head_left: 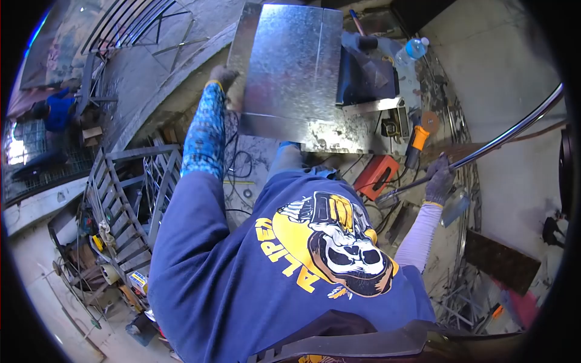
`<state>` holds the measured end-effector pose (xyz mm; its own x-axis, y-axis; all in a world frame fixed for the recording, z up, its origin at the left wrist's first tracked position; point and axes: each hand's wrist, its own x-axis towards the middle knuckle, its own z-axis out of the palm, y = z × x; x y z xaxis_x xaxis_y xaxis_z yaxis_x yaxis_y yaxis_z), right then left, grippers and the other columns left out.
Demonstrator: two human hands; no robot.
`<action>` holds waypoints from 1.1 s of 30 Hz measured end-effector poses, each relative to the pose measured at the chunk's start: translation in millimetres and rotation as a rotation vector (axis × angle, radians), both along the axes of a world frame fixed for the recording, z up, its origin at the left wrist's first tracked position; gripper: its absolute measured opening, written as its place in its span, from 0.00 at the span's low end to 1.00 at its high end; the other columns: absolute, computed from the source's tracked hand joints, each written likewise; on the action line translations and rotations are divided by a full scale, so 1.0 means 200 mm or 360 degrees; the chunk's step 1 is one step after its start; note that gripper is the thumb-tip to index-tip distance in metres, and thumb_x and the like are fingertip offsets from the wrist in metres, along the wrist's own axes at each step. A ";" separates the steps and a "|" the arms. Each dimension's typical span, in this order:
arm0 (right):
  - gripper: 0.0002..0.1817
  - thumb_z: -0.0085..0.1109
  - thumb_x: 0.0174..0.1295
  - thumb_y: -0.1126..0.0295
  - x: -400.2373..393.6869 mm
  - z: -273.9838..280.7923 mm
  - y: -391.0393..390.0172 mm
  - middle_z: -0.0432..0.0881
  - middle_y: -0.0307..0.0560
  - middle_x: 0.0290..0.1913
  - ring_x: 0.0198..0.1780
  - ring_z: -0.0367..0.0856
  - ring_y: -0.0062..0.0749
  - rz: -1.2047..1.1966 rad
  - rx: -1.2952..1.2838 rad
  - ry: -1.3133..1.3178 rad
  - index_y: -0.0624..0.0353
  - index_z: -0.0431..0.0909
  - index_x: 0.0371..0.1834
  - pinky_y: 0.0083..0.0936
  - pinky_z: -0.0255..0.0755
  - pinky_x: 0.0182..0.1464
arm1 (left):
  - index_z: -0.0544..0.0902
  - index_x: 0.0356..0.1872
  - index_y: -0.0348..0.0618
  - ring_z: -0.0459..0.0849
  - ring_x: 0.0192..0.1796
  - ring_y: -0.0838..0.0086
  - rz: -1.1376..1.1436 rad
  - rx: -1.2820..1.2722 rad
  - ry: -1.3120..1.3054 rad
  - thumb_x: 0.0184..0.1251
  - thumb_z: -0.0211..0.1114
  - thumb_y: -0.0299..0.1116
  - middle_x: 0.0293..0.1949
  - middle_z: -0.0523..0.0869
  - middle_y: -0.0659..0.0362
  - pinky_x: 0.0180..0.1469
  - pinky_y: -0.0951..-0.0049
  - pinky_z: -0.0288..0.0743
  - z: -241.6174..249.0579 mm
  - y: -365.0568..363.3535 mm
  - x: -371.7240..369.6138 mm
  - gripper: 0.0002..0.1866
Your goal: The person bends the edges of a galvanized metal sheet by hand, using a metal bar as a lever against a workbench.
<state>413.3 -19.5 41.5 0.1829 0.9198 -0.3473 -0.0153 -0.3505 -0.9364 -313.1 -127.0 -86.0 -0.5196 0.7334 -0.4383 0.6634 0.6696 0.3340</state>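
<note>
My left hand [224, 78], in a grey work glove below a blue patterned sleeve, has its fingers curled at the left edge of a shiny sheet-metal panel [290, 66]. The panel lies over a worktable; part of the hand's grip is hard to see. My right hand [440, 176], also gloved and below a pale sleeve, is closed round a shiny metal tube [505, 136]. From that hand the tube slants up to the far right, and its lower end reaches toward a red box-shaped device with a black handle [376, 176].
A water bottle [413, 51], an orange-and-black power tool [417, 145] and a brown disc [430, 122] are right of the panel. Metal frames [130, 212] stand at left. A dark plate [502, 262] lies at lower right. Another person in blue [59, 110] is at far left.
</note>
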 end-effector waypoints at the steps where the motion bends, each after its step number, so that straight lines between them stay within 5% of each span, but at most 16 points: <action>1: 0.20 0.61 0.75 0.62 0.02 0.01 0.02 0.63 0.28 0.17 0.16 0.59 0.18 -0.0005 0.0098 -0.0032 0.48 0.70 0.23 0.24 0.61 0.22 | 0.87 0.58 0.42 0.87 0.60 0.53 0.0171 -0.0066 -0.0173 0.75 0.58 0.51 0.56 0.90 0.48 0.65 0.59 0.79 0.08 0.06 -0.02 0.25; 3: 0.19 0.61 0.75 0.63 0.07 0.03 0.04 0.63 0.28 0.17 0.16 0.59 0.18 -0.0034 0.0197 -0.0065 0.48 0.70 0.23 0.25 0.61 0.22 | 0.87 0.59 0.42 0.86 0.59 0.46 -0.0540 -0.0605 0.0719 0.76 0.54 0.54 0.57 0.87 0.41 0.64 0.55 0.79 0.05 0.24 -0.11 0.28; 4: 0.18 0.61 0.75 0.63 0.11 0.04 0.03 0.63 0.28 0.17 0.16 0.59 0.18 -0.0040 0.0255 -0.0029 0.48 0.71 0.24 0.26 0.63 0.23 | 0.87 0.59 0.42 0.86 0.59 0.46 -0.0572 -0.0604 0.0723 0.76 0.54 0.54 0.57 0.87 0.41 0.64 0.55 0.79 0.05 0.27 -0.07 0.28; 6: 0.17 0.58 0.77 0.64 0.04 0.19 -0.02 0.63 0.30 0.15 0.15 0.59 0.19 -0.0121 0.0377 0.0000 0.49 0.71 0.26 0.29 0.71 0.27 | 0.88 0.56 0.43 0.87 0.56 0.43 0.0630 0.0212 0.0609 0.77 0.53 0.54 0.57 0.87 0.38 0.59 0.52 0.81 0.08 0.27 0.07 0.27; 9: 0.18 0.56 0.78 0.64 0.28 0.16 -0.04 0.60 0.29 0.15 0.14 0.57 0.19 -0.0134 0.0531 0.0347 0.48 0.68 0.25 0.29 0.73 0.29 | 0.86 0.60 0.49 0.89 0.52 0.47 0.0650 0.0162 0.0739 0.79 0.52 0.48 0.52 0.89 0.41 0.53 0.52 0.82 0.19 0.33 0.24 0.22; 10: 0.25 0.51 0.80 0.59 0.23 0.28 -0.06 0.54 0.31 0.16 0.17 0.52 0.21 -0.0073 0.0534 0.0378 0.45 0.59 0.19 0.28 0.52 0.23 | 0.86 0.60 0.49 0.89 0.52 0.47 0.0566 0.0146 0.0698 0.79 0.52 0.48 0.52 0.89 0.41 0.53 0.52 0.82 -0.17 0.37 0.04 0.22; 11: 0.26 0.50 0.80 0.58 0.20 0.40 -0.10 0.52 0.31 0.16 0.17 0.51 0.20 -0.0178 0.0553 0.0375 0.45 0.59 0.19 0.29 0.50 0.25 | 0.71 0.77 0.55 0.86 0.55 0.53 -0.0425 0.0030 0.1267 0.78 0.51 0.37 0.48 0.88 0.45 0.57 0.53 0.78 -0.49 0.39 -0.29 0.27; 12: 0.25 0.51 0.79 0.60 0.16 0.54 -0.12 0.51 0.31 0.16 0.18 0.50 0.21 -0.0588 0.0422 0.0581 0.46 0.59 0.18 0.27 0.51 0.26 | 0.65 0.80 0.57 0.85 0.42 0.56 -0.0797 0.0627 0.1774 0.79 0.50 0.35 0.39 0.85 0.50 0.45 0.53 0.79 -0.74 0.43 -0.57 0.29; 13: 0.25 0.52 0.78 0.61 0.17 0.62 -0.18 0.51 0.32 0.16 0.18 0.50 0.21 -0.0585 0.0521 0.0520 0.46 0.58 0.18 0.28 0.52 0.27 | 0.76 0.72 0.48 0.85 0.40 0.51 -0.0465 0.0570 0.0977 0.80 0.53 0.47 0.43 0.88 0.46 0.40 0.47 0.77 -0.64 0.53 -0.54 0.26; 14: 0.25 0.52 0.77 0.63 0.19 0.69 -0.24 0.52 0.32 0.15 0.19 0.49 0.22 -0.0545 0.0622 0.0476 0.46 0.57 0.17 0.29 0.53 0.29 | 0.86 0.59 0.42 0.87 0.43 0.45 0.0192 0.0364 0.0427 0.75 0.56 0.64 0.45 0.89 0.40 0.43 0.45 0.77 -0.20 0.62 -0.24 0.34; 15: 0.25 0.52 0.77 0.63 0.21 0.76 -0.32 0.52 0.32 0.15 0.19 0.49 0.22 -0.0620 0.0637 0.0404 0.46 0.57 0.17 0.29 0.53 0.29 | 0.90 0.39 0.36 0.86 0.41 0.44 0.0179 0.0607 0.0323 0.64 0.63 0.74 0.41 0.88 0.33 0.44 0.50 0.75 0.04 0.67 -0.09 0.41; 16: 0.25 0.55 0.74 0.62 0.21 0.82 -0.38 0.52 0.32 0.15 0.17 0.50 0.23 -0.0526 0.0695 0.0493 0.45 0.59 0.16 0.32 0.57 0.31 | 0.88 0.36 0.32 0.86 0.41 0.41 0.0037 0.0686 0.0416 0.60 0.61 0.78 0.39 0.87 0.33 0.47 0.47 0.74 0.05 0.76 -0.13 0.46; 19: 0.26 0.55 0.72 0.58 0.24 0.89 -0.51 0.54 0.34 0.14 0.15 0.52 0.26 -0.0388 0.0665 0.0686 0.44 0.59 0.14 0.37 0.62 0.36 | 0.89 0.44 0.34 0.86 0.52 0.38 -0.0525 0.0871 0.0287 0.65 0.60 0.75 0.45 0.88 0.34 0.54 0.45 0.75 0.24 1.08 -0.10 0.43; 22: 0.27 0.55 0.71 0.52 0.16 0.89 -0.70 0.53 0.34 0.14 0.17 0.53 0.26 -0.0336 0.0871 0.1102 0.45 0.58 0.15 0.35 0.64 0.41 | 0.84 0.63 0.40 0.81 0.66 0.44 -0.0679 0.0483 0.0388 0.64 0.58 0.76 0.61 0.84 0.37 0.69 0.51 0.71 0.29 1.34 0.00 0.47; 29: 0.25 0.62 0.63 0.54 -0.11 0.80 -1.04 0.54 0.32 0.15 0.17 0.53 0.25 -0.0684 0.1141 0.1412 0.44 0.58 0.15 0.34 0.64 0.42 | 0.83 0.66 0.49 0.79 0.68 0.46 -0.1136 0.0400 0.0185 0.64 0.58 0.75 0.64 0.83 0.42 0.70 0.50 0.70 0.42 1.71 0.47 0.44; 33: 0.22 0.56 0.59 0.57 -0.27 0.77 -1.07 0.50 0.33 0.13 0.16 0.50 0.24 -0.1158 0.1142 0.1416 0.44 0.55 0.13 0.31 0.61 0.36 | 0.85 0.64 0.62 0.76 0.71 0.47 -0.1238 0.0308 0.0628 0.64 0.53 0.78 0.66 0.84 0.51 0.74 0.46 0.62 0.53 1.77 0.85 0.40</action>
<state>358.5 -232.5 195.1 0.6680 0.7387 -0.0906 -0.6778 0.5536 -0.4837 -144.0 226.7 20.9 0.0686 0.9840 -0.1647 0.9970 -0.0619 0.0456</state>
